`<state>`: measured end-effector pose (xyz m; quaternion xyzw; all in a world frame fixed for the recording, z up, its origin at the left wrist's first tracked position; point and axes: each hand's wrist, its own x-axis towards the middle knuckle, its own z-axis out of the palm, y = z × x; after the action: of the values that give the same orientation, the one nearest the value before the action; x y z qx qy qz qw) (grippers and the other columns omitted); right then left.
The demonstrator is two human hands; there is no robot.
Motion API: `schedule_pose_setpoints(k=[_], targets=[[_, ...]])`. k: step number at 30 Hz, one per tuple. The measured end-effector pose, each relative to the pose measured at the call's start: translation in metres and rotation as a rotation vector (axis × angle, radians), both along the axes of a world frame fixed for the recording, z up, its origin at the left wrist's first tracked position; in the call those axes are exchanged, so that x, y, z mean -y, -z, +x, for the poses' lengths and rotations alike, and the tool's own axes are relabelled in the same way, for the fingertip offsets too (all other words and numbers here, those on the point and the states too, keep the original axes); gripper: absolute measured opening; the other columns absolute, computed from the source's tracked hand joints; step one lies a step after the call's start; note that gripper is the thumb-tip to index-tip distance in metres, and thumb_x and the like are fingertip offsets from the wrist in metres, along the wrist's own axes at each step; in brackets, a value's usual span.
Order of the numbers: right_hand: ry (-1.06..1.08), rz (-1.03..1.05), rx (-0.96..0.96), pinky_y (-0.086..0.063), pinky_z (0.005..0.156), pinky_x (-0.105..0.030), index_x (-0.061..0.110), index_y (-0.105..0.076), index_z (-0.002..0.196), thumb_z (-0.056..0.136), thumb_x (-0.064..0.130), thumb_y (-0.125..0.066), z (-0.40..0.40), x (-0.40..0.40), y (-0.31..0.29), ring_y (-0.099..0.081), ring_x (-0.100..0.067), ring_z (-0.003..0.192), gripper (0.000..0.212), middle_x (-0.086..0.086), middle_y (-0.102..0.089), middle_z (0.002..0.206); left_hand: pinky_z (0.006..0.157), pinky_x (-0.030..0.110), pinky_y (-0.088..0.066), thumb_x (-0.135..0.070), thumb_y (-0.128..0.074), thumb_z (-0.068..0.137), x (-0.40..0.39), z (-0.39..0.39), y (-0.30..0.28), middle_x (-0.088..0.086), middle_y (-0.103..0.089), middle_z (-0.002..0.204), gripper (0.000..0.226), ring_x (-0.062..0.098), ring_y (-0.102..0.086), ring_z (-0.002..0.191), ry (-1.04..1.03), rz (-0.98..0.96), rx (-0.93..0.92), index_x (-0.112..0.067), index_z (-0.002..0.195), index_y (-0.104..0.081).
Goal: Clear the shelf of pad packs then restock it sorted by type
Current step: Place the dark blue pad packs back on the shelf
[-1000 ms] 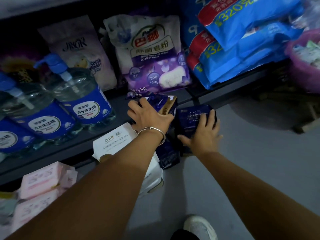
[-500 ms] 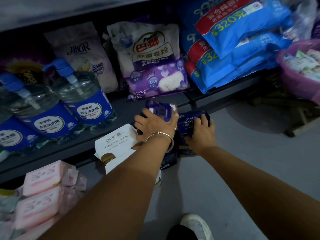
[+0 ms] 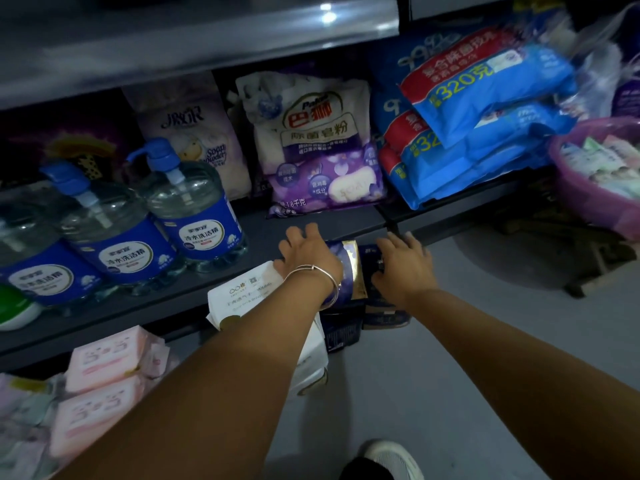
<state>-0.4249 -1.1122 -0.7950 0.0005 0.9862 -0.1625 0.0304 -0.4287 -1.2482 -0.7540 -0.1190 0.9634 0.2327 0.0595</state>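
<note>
Dark purple pad packs with a gold edge (image 3: 351, 271) stand stacked on the floor in front of the low dark shelf (image 3: 263, 233). A second stack of dark blue packs (image 3: 381, 317) sits just to their right. My left hand (image 3: 308, 254), with a silver bangle on its wrist, lies over the top purple pack with fingers spread. My right hand (image 3: 403, 265) rests on the top dark blue pack, its fingers straight. White pad packs (image 3: 249, 292) are piled to the left of the purple ones, partly behind my left forearm. Pink packs (image 3: 104, 362) lie at lower left.
On the shelf stand blue-labelled pump bottles (image 3: 194, 216), soap powder bags (image 3: 322, 147) and stacked blue bags (image 3: 485, 109). A pink basin (image 3: 588, 199) of small packets sits at right. Grey floor (image 3: 450, 358) stretches right of the stacks; my shoe (image 3: 391, 459) shows below.
Both hands gripped the top dark packs and set them on the stacks; now their fingers have loosened and spread. The view has tilted up slightly.
</note>
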Motion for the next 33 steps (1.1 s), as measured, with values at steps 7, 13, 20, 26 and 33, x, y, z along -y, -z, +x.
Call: schedule_pose_setpoints(k=[7,13,20,26,33], targets=[[-0.228,-0.091,-0.215,-0.044,0.093,-0.037,0.011,-0.047,0.134,0.085,0.007,-0.054,-0.003,0.046,-0.097,-0.045,-0.031,0.120,0.050,-0.011,-0.055,0.128,0.103,0.041,-0.036,-0.013,-0.053,0.088,0.037,0.004,-0.076,0.012,-0.037,0.136,0.042,0.032,-0.036,0.125,0.099,0.067,-0.194,-0.014,0.130,-0.044],[-0.297,-0.063,-0.416,-0.041,0.091,-0.032,0.009,-0.059,0.123,0.086,0.007,-0.055,-0.018,0.098,-0.215,-0.051,-0.029,0.115,0.037,-0.011,-0.056,0.124,0.095,0.031,-0.040,-0.011,-0.056,0.087,0.092,-0.001,-0.178,0.012,-0.050,0.123,0.030,0.029,-0.052,0.110,0.112,0.091,-0.447,-0.011,0.117,-0.057],[-0.256,-0.119,-0.573,-0.041,0.086,-0.030,0.008,-0.060,0.119,0.084,0.010,-0.058,-0.061,0.149,-0.320,-0.054,-0.031,0.110,0.035,-0.013,-0.056,0.120,0.096,0.037,-0.044,-0.019,-0.060,0.087,0.160,-0.037,-0.265,0.012,-0.049,0.119,0.031,0.028,-0.054,0.108,0.107,0.107,-0.666,-0.010,0.116,-0.056],[-0.180,-0.117,-0.483,-0.042,0.087,-0.035,0.006,-0.053,0.125,0.087,0.021,-0.063,-0.138,0.154,-0.325,-0.050,-0.032,0.112,0.042,-0.015,-0.050,0.125,0.102,0.043,-0.039,-0.031,-0.064,0.086,0.183,-0.119,-0.281,0.012,-0.039,0.134,0.051,0.031,-0.040,0.123,0.023,-0.023,-0.628,-0.014,0.130,-0.043],[-0.053,-0.137,-0.432,-0.039,0.102,-0.040,0.009,-0.045,0.132,0.081,0.040,-0.069,-0.241,0.158,-0.319,-0.042,-0.037,0.122,0.064,-0.016,-0.043,0.133,0.104,0.047,-0.029,-0.041,-0.069,0.078,0.190,-0.220,-0.287,0.009,-0.022,0.145,0.076,0.032,-0.025,0.132,-0.138,-0.074,-0.641,-0.018,0.138,-0.029]])
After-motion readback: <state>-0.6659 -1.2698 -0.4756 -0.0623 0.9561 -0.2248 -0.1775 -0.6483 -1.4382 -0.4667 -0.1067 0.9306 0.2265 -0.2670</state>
